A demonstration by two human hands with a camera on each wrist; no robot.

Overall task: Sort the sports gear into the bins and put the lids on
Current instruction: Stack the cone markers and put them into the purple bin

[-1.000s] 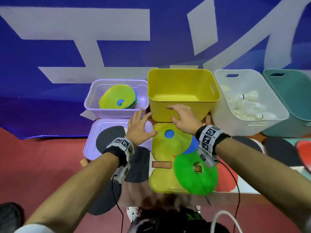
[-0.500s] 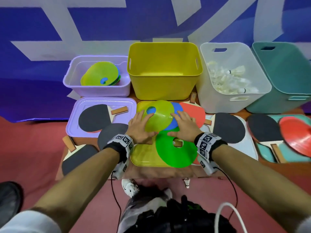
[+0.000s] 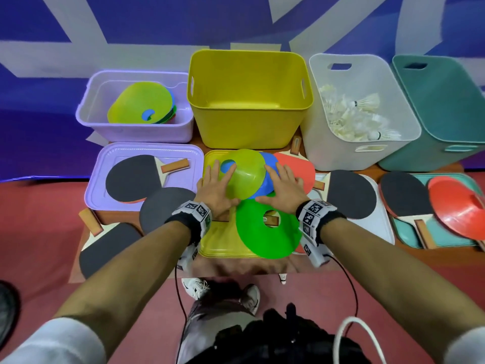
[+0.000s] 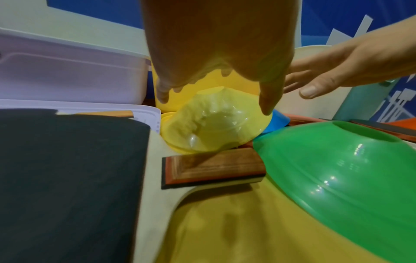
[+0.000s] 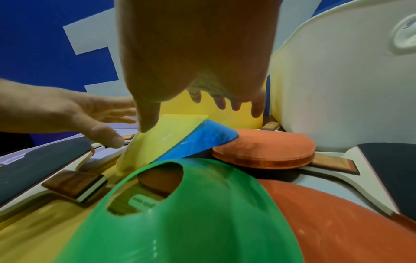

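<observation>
Hands [image 3: 217, 191] closed on yellow-green cone [image 3: 246, 174]; yellow bin [image 3: 249, 127] empty.

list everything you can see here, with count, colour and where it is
plastic bins: 4 in the back row, lilac, yellow, white, teal
flat lids: lilac, yellow, white, teal, each before its bin
disc cones: stack in the lilac bin; yellow-green over blue, green, red, all on lids
table tennis paddles: several, black or red faces, on lids and table, e.g.
white shuttlecocks: many in the white bin; one on the floor
left hand: open, beside the yellow-green cone
right hand: open, at the blue cone
</observation>
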